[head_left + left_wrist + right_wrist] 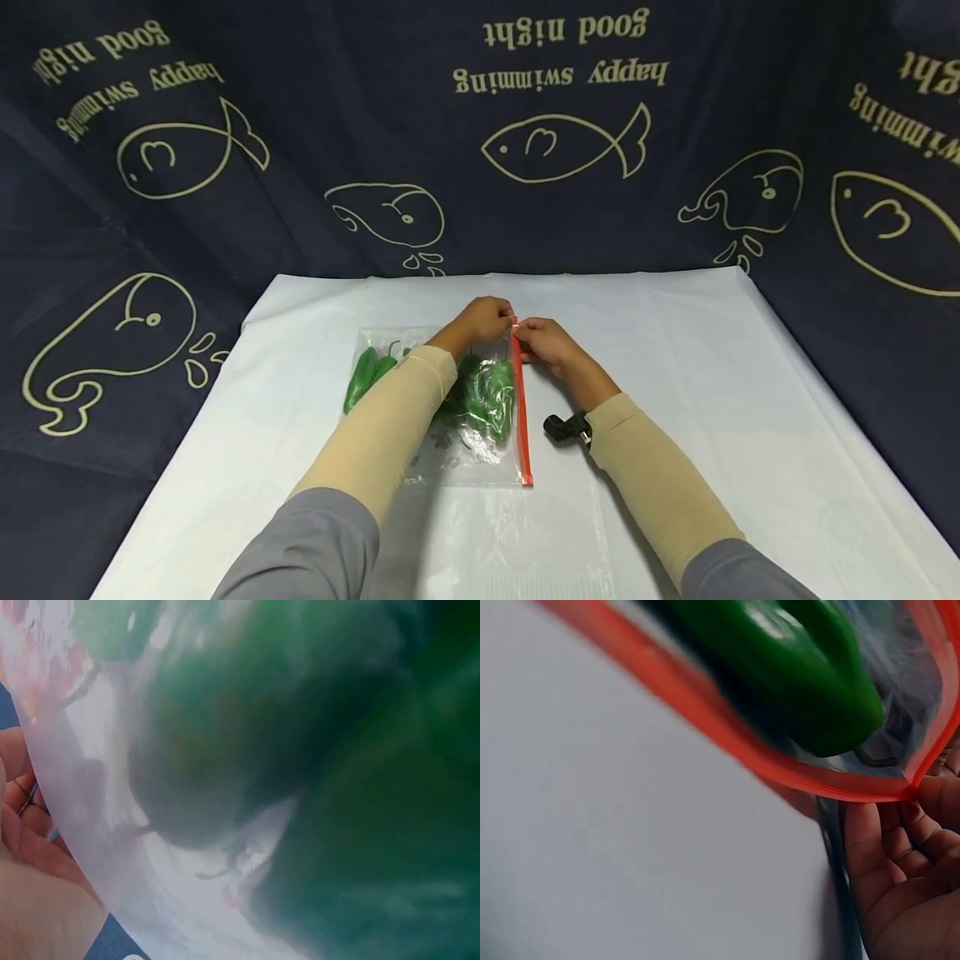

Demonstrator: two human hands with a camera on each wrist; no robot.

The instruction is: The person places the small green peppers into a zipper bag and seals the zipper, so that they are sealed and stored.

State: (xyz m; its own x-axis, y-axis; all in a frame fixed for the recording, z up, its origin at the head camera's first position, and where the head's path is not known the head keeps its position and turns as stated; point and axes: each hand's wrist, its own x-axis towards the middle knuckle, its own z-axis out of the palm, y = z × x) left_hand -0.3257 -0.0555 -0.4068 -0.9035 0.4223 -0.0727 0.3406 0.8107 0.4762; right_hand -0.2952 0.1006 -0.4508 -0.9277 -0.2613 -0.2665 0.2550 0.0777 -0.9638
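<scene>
A clear zip bag point(457, 473) with a red zipper edge point(523, 425) lies flat on the table, its mouth facing right. Several green peppers point(363, 379) are inside it. At the far end of the zipper, my left hand point(486, 318) pinches the bag's edge. My right hand point(553, 343) grips the same corner from the right. In the right wrist view, the bag's red rim point(802, 776) gapes around a green pepper point(795, 682), and the thumb and fingers point(866, 847) hold the rim's corner. The left wrist view is mostly filled by blurred peppers point(195, 765) behind plastic.
A white cloth point(675, 350) covers the table. The small black device point(566, 427) by the right wrist is attached at the sleeve. Behind the table hangs a dark blue curtain point(465, 225) printed with fish and whales.
</scene>
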